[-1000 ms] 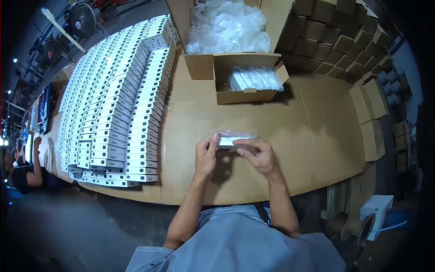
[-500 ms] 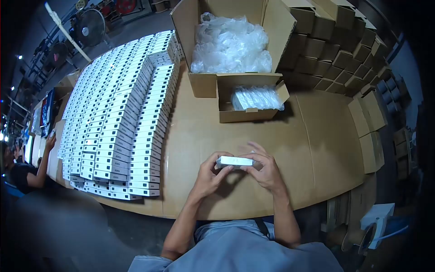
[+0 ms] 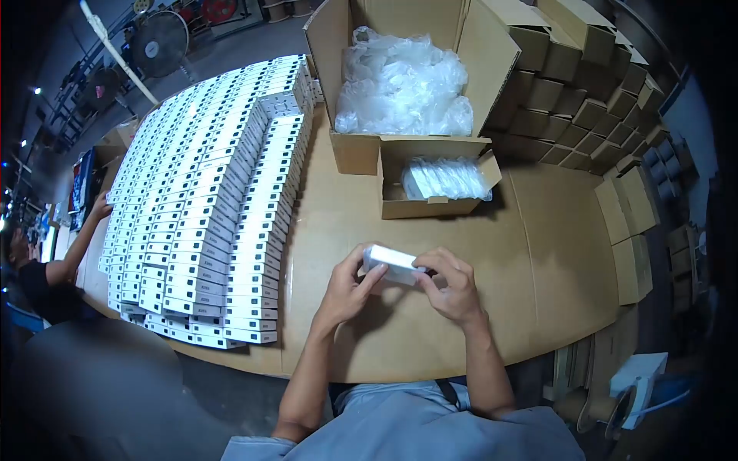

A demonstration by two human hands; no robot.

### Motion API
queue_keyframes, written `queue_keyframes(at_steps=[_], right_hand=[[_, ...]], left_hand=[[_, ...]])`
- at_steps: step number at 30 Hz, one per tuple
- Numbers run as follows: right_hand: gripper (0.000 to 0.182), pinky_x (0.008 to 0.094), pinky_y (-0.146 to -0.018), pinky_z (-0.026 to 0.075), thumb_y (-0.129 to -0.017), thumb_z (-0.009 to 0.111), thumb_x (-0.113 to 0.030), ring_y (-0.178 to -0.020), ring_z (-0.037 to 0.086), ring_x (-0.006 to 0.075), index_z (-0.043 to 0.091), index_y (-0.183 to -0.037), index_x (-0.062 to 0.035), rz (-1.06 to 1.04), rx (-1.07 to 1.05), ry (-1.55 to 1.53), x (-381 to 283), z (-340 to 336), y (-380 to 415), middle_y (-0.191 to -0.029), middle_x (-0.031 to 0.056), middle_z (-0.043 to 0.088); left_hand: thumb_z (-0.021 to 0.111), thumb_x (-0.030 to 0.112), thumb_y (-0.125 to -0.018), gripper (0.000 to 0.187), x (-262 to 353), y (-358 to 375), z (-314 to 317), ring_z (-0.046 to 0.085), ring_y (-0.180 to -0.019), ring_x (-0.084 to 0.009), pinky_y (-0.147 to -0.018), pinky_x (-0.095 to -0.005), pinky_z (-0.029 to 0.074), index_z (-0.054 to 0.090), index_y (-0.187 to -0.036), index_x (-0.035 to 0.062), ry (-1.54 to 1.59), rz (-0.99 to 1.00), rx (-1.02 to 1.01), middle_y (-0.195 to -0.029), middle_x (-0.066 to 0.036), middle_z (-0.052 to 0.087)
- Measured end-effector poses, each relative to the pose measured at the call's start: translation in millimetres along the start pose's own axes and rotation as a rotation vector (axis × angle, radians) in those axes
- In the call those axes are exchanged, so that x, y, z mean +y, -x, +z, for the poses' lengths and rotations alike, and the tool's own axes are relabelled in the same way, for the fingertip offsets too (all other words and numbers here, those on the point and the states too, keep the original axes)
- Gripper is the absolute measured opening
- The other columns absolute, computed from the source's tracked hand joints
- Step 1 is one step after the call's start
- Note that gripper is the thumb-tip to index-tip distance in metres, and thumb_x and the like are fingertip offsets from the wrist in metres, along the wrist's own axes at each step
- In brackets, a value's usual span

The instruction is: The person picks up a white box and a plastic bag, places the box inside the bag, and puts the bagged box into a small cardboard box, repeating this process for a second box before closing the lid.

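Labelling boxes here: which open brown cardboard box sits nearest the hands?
The small open brown cardboard box holding plastic-wrapped items, just beyond the hands; the large open cardboard box of clear bags stands behind it.

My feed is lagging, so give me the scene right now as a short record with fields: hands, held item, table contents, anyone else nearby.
left hand: fingers grip the left end of the small white box
right hand: fingers on the box's right end
held item: small white box, tilted, above the cardboard-covered table
left of hands: rows of white boxes
ahead: large carton of clear bags; small open carton
right: stacked brown cartons
nearby: another person's hand at the rows' far-left edge
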State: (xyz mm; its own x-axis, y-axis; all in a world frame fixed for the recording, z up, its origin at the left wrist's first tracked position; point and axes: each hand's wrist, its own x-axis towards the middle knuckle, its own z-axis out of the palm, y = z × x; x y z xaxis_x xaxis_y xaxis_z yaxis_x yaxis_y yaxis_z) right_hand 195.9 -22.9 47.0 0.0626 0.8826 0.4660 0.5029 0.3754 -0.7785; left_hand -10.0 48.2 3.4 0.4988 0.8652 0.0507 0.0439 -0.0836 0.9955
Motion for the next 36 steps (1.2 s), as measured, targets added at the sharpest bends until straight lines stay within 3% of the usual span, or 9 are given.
queue_keyframes(at_steps=[5,8,14,18,21,25,29,36], right_hand=[[0.021,0.0307,-0.061,0.057,-0.085,0.072,0.008,-0.080,0.069,0.0233,0.065,-0.103,0.0012,0.047,0.324,0.055,29,20,-11,-0.093,0.0127,0.065],[0.021,0.0297,-0.060,0.057,-0.087,0.071,0.008,-0.077,0.068,0.0247,0.064,-0.105,0.0015,0.059,0.551,-0.078,32,33,-40,-0.095,0.0138,0.063],[0.023,0.0365,-0.058,0.054,-0.086,0.072,0.009,-0.073,0.062,0.0292,0.063,-0.106,0.0017,-0.087,0.508,0.271,60,41,-74,-0.092,0.0152,0.059],[0.020,0.0391,-0.058,0.051,-0.086,0.070,0.009,-0.070,0.060,0.0319,0.064,-0.103,0.0023,-0.057,0.423,0.377,61,41,-81,-0.089,0.0156,0.057],[0.016,0.0392,-0.057,0.049,-0.086,0.069,0.008,-0.070,0.060,0.0326,0.063,-0.101,0.0037,-0.056,0.385,0.439,60,42,-87,-0.088,0.0162,0.057],[0.009,0.0397,-0.058,0.047,-0.087,0.068,0.007,-0.068,0.059,0.0315,0.061,-0.092,0.0062,0.092,0.326,0.443,66,50,-89,-0.087,0.0178,0.056],[0.008,0.0424,-0.060,0.048,-0.086,0.068,0.008,-0.073,0.061,0.0363,0.062,-0.090,0.0066,0.091,0.295,0.536,69,56,-94,-0.088,0.0190,0.058],[0.006,0.0419,-0.066,0.049,-0.084,0.070,0.009,-0.076,0.061,0.0343,0.066,-0.088,0.0067,0.222,0.251,0.565,67,51,-98,-0.089,0.0174,0.057]], left_hand=[[0.066,0.025,-0.100,0.037,17,-22,-9,0.071,-0.093,-0.0217,-0.083,-0.0351,0.057,0.063,-0.127,-0.0006,-0.271,-0.145,0.108,-0.105,-0.018,0.073],[0.067,0.027,-0.099,0.035,24,-37,-34,0.072,-0.093,-0.0221,-0.081,-0.0344,0.057,0.067,-0.122,-0.0003,-0.354,-0.082,0.155,-0.104,-0.017,0.073],[0.065,0.017,-0.099,0.023,61,-117,-91,0.071,-0.089,-0.0195,-0.078,-0.0353,0.056,0.070,-0.113,-0.0007,-0.494,0.223,0.483,-0.099,-0.013,0.075],[0.070,0.009,-0.089,0.019,63,-180,-138,0.069,-0.090,-0.0331,-0.083,-0.0409,0.054,0.068,-0.104,-0.0020,-0.801,0.454,0.623,-0.097,-0.019,0.071],[0.069,0.003,-0.083,0.024,50,-228,-175,0.063,-0.098,-0.0372,-0.088,-0.0452,0.050,0.063,-0.106,0.0000,-0.954,0.600,0.672,-0.098,-0.019,0.066],[0.060,-0.005,-0.078,0.032,35,-265,-204,0.061,-0.101,-0.0374,-0.090,-0.0443,0.051,0.062,-0.110,0.0009,-1.128,0.582,0.666,-0.109,-0.019,0.063],[0.054,-0.001,-0.085,0.033,16,-272,-211,0.059,-0.111,-0.0370,-0.096,-0.0432,0.048,0.056,-0.118,0.0002,-1.223,0.655,0.692,-0.115,-0.018,0.062],[0.054,-0.002,-0.085,0.031,14,-278,-215,0.058,-0.113,-0.0351,-0.099,-0.0418,0.048,0.056,-0.116,0.0017,-1.272,0.619,0.708,-0.111,-0.015,0.062]])
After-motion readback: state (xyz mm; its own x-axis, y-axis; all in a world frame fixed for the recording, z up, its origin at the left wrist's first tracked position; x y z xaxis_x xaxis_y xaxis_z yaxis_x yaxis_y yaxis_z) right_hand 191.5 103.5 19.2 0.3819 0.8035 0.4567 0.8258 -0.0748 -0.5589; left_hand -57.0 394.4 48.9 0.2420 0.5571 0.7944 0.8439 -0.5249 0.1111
